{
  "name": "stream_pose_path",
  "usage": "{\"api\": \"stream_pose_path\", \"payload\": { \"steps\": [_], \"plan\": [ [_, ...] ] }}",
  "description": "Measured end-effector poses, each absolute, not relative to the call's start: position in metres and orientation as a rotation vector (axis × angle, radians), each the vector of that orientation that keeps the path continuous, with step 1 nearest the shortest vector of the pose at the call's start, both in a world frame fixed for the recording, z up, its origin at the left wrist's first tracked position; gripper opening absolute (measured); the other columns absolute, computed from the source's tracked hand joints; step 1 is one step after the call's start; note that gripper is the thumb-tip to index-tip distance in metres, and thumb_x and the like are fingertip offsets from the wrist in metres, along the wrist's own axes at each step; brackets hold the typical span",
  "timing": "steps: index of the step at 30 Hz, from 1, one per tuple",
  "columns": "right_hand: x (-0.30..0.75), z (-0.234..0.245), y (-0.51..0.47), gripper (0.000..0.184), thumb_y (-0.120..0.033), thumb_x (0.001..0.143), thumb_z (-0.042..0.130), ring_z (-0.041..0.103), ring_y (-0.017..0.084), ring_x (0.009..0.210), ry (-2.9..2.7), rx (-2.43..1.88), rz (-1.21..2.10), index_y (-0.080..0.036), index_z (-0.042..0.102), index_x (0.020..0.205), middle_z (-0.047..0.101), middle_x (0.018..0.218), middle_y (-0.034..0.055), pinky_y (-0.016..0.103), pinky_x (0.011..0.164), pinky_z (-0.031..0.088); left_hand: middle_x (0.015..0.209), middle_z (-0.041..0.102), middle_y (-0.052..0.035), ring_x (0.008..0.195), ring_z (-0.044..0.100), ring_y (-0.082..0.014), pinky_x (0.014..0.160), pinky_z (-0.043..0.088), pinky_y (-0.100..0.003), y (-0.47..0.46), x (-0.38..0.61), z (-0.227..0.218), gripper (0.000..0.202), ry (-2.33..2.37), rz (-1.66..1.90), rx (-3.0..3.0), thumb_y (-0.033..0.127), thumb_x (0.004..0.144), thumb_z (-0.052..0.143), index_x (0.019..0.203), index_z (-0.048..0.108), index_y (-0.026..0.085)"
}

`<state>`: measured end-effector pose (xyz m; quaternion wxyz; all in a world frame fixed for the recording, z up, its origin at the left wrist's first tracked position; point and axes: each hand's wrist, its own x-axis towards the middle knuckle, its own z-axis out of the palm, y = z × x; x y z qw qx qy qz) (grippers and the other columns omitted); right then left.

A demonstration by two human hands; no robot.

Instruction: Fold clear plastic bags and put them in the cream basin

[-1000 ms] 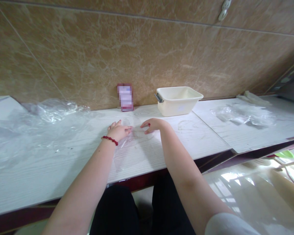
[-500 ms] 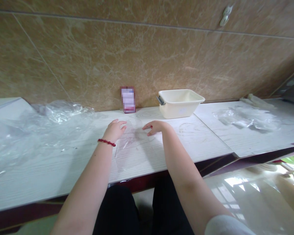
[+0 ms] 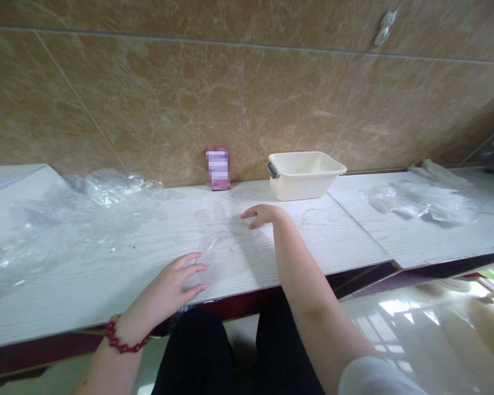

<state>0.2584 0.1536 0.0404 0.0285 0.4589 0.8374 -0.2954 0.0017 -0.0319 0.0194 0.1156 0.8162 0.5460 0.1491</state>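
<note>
A thin, clear plastic bag (image 3: 212,241) lies flat on the white wood-grain table (image 3: 247,266), its outline hard to make out. My left hand (image 3: 170,286), with a red bead bracelet (image 3: 125,347) at the wrist, is near the table's front edge. Its fingers are spread at the bag's lower left side, and I see nothing between them. On the other side, my right hand (image 3: 264,215) is bent inward by the bag's upper right. The thumb and fingers there are parted, holding nothing.
Against the tiled wall stand a phone-like upright object (image 3: 218,169), its front blurred, and a cream plastic tub (image 3: 304,184) with a grey handle. Crumpled clear plastic (image 3: 102,203) covers much of the left side. More clear bags (image 3: 424,203) lie at the right.
My left hand has moved down and left, from the bag's upper part towards the table's front edge. The right hand has stayed nearly in place.
</note>
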Motion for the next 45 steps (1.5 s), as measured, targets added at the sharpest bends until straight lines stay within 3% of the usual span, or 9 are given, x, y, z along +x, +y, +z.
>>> {"api": "stream_pose_path", "payload": {
  "steps": [3, 13, 21, 28, 30, 34, 39, 42, 45],
  "plan": [
    [0.257, 0.039, 0.155, 0.053, -0.032, 0.059, 0.064, 0.053, 0.015, 0.095, 2.582, 1.428, -0.905, -0.034, 0.051, 0.111, 0.054, 0.112, -0.0055, 0.02, 0.077, 0.039, 0.118, 0.048, -0.0056, 0.105, 0.045, -0.022, 0.092, 0.035, -0.037, -0.037, 0.005, 0.012, 0.035, 1.656, 0.455, 2.403, 0.043, 0.07, 0.051, 0.1, 0.058, 0.027],
    [0.246, 0.05, 0.145, 0.057, -0.029, 0.059, 0.064, 0.053, 0.016, 0.094, 2.532, 1.42, -0.783, -0.03, 0.049, 0.114, 0.054, 0.113, -0.0023, 0.02, 0.075, 0.039, 0.104, 0.056, -0.0051, 0.094, 0.051, -0.0188, 0.086, 0.039, -0.035, -0.034, 0.02, 0.01, 0.025, 1.673, 0.594, 2.437, 0.034, 0.079, 0.039, 0.079, 0.062, 0.023],
    [0.263, 0.038, 0.118, 0.042, -0.03, 0.075, 0.047, 0.051, 0.015, 0.095, 2.929, 1.476, -0.638, -0.024, 0.046, 0.117, 0.053, 0.108, 0.0056, 0.025, 0.084, 0.037, 0.102, 0.055, -0.0065, 0.095, 0.05, -0.016, 0.087, 0.038, -0.029, -0.025, 0.012, 0.02, 0.022, 1.556, 0.819, 2.239, 0.034, 0.081, 0.036, 0.082, 0.052, 0.019],
    [0.29, 0.025, 0.084, 0.089, -0.041, 0.054, 0.067, 0.017, 0.024, 0.125, 3.013, 0.961, -0.745, -0.026, 0.023, 0.131, 0.021, 0.136, 0.0063, 0.038, 0.1, 0.02, 0.106, 0.054, -0.0063, 0.097, 0.05, -0.016, 0.088, 0.037, -0.03, -0.029, 0.004, 0.018, 0.024, 1.488, 0.835, 2.093, 0.035, 0.081, 0.037, 0.094, 0.05, 0.019],
    [0.29, 0.021, 0.076, 0.093, -0.04, 0.053, 0.068, 0.011, 0.024, 0.126, 3.031, 0.954, -0.742, -0.027, 0.019, 0.132, 0.014, 0.138, 0.0058, 0.039, 0.1, 0.019, 0.106, 0.054, -0.0059, 0.098, 0.05, -0.0161, 0.089, 0.037, -0.03, -0.032, 0.001, 0.021, 0.024, 1.461, 0.831, 2.071, 0.035, 0.081, 0.037, 0.094, 0.05, 0.019],
    [0.279, 0.014, 0.069, 0.078, -0.033, 0.066, 0.06, 0.013, 0.021, 0.126, 3.153, 0.946, -0.716, -0.025, 0.019, 0.132, 0.015, 0.138, 0.0058, 0.037, 0.1, 0.02, 0.105, 0.055, -0.0057, 0.098, 0.051, -0.0165, 0.088, 0.037, -0.032, -0.038, -0.003, 0.027, 0.023, 1.418, 0.816, 2.017, 0.034, 0.081, 0.037, 0.094, 0.05, 0.02],
    [0.263, 0.01, 0.069, 0.042, -0.02, 0.081, 0.041, 0.021, 0.017, 0.124, 3.261, 0.752, -0.593, -0.021, 0.04, 0.122, 0.035, 0.13, 0.0049, 0.037, 0.101, 0.017, 0.11, 0.052, -0.0094, 0.103, 0.048, -0.0178, 0.09, 0.037, -0.034, -0.045, -0.011, 0.023, 0.023, 1.216, 0.851, 1.932, 0.031, 0.075, 0.05, 0.094, 0.047, 0.019],
    [0.26, 0.011, 0.064, 0.035, -0.023, 0.084, 0.037, 0.03, 0.015, 0.12, 3.292, 0.605, -0.586, -0.019, 0.047, 0.116, 0.045, 0.123, 0.005, 0.034, 0.101, 0.018, 0.116, 0.048, -0.0106, 0.108, 0.045, -0.0205, 0.091, 0.036, -0.036, -0.046, -0.014, 0.016, 0.046, 1.114, 0.833, 2.02, 0.029, 0.065, 0.063, 0.105, 0.044, 0.02],
    [0.261, 0.015, 0.053, 0.035, -0.026, 0.085, 0.034, 0.036, 0.012, 0.116, 3.304, 0.52, -0.674, -0.019, 0.048, 0.116, 0.049, 0.119, 0.004, 0.031, 0.1, 0.022, 0.115, 0.049, -0.009, 0.093, 0.053, -0.0187, 0.083, 0.043, -0.037, -0.044, -0.014, 0.013, 0.046, 1.298, 0.829, 2.148, 0.033, 0.066, 0.059, 0.108, 0.045, 0.021]
  ]
}}
